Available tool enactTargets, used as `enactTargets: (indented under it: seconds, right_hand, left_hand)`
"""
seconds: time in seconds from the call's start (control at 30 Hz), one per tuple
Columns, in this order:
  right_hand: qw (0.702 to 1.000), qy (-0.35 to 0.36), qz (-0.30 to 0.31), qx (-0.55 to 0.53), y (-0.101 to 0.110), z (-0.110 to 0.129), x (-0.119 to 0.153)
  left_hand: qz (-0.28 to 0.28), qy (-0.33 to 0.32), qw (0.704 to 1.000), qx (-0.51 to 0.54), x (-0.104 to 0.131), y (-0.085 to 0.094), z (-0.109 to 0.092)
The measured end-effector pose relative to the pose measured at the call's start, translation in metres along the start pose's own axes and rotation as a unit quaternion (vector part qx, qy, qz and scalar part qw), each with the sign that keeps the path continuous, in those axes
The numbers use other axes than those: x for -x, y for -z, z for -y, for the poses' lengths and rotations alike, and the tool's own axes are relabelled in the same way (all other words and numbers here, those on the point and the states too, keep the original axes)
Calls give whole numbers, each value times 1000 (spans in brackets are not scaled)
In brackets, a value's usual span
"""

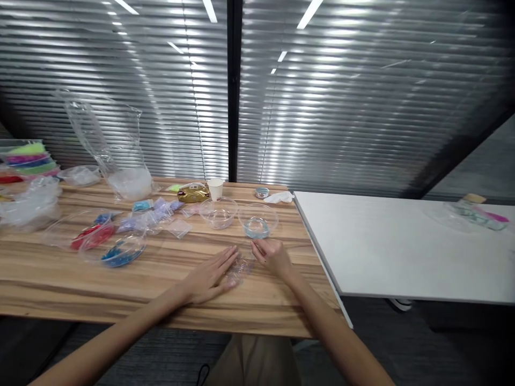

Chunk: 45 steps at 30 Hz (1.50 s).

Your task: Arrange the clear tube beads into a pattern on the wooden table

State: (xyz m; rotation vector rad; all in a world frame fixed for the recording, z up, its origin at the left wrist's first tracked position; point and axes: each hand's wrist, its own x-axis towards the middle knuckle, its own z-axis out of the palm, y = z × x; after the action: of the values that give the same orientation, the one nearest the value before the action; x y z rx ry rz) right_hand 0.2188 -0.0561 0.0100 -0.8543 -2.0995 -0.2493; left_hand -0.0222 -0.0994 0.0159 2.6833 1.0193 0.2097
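My left hand (209,277) lies flat on the wooden table (153,300), fingers stretched out at the left edge of a crinkled clear plastic piece (240,268). To its right, my right hand (273,255) has its fingers pinched together at the upper right of that plastic; what they hold, if anything, is too small to make out. Just beyond the right hand stands a clear bowl with light blue contents (256,228). Another clear bowl (219,215) is beside it on the left.
Bowls with blue (120,254) and red contents (93,236) stand at the left, near small plastic bags (155,214). Farther back are a gold packet (193,193), a paper cup (215,188) and a round tin (262,192). A white table (402,252) adjoins on the right.
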Motion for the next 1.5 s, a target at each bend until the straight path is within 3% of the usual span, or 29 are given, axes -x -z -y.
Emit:
enactTargets:
  seconds: [0.13,0.43,0.83,1.0,1.13,1.33,1.43,1.5]
  right_hand:
    - [1000,14,16,2,-5,2,4]
    - [999,22,5,23,0,-6,6]
    - [999,-14,-33,-3,6,-8,-1]
    - [997,-53,-54,-12,12,-14,-1]
    - [992,-106,-58,-46,12,-15,4]
    - [983,-164,-36,-75,2,-11,10]
    - [980,-174,-36,-85,5,-7,9]
    - [978,-183,-30,-94,19,-1,16]
  left_hand:
    - [4,-88,996,-8,-19,1,-6]
    - [38,-179,982,-44,-48,3,-20]
    - [9,-139,988,-63,-38,-2,-15]
    - [-12,-115,991,-70,-17,2,-16]
    - [-35,-67,994,-85,20,4,-14]
    - [-96,8,990,-106,89,2,11]
    - [-119,15,984,-134,107,1,22]
    - [-112,8,983,-145,112,3,24]
